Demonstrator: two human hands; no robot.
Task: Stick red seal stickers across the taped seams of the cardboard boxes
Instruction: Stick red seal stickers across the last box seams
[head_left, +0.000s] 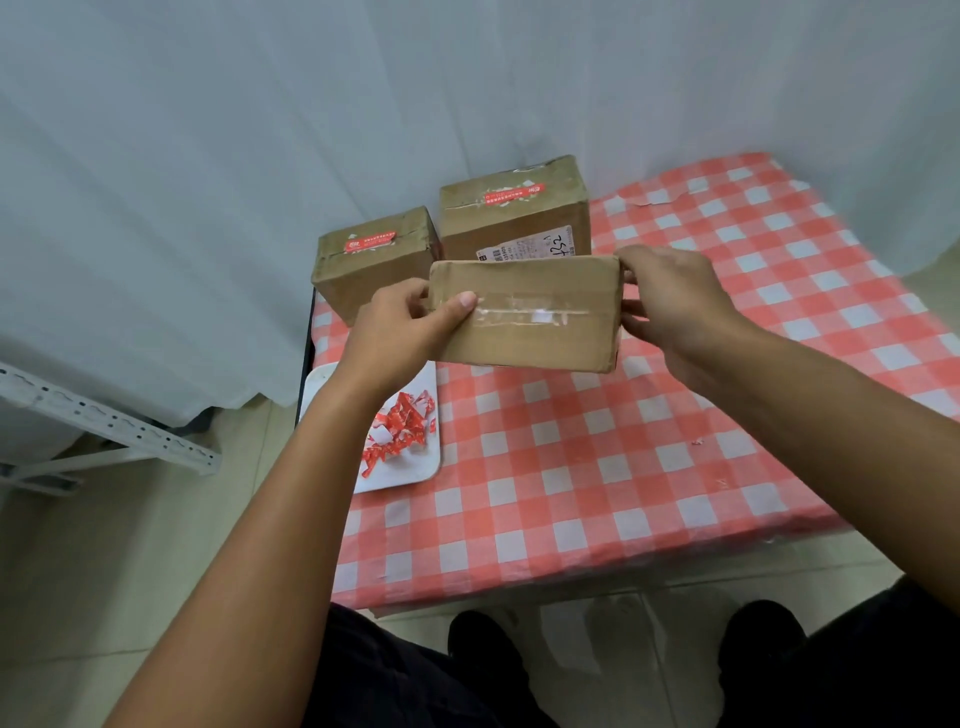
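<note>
Cardboard box (524, 314), flat and brown, is being held above the worktop (649, 457) between both hands, its broad face turned toward the camera and its clear-taped seam (530, 314) running lengthwise across the middle, with no red sticker on it. The left hand (402, 325) is gripping the box's left end, thumb lying on the front face over the tape. The right hand (670, 296) is clasping the right end, fingers curling round the edge. Behind the held box, two more boxes are standing at the worktop's far edge: a small box (376, 265) on the left and a larger box (517, 208) to its right, each carrying a red seal sticker (370, 240) along its top seam. A white tray (415, 467) holding loose red stickers (397, 428) is lying at the left edge of the checked cloth
</note>
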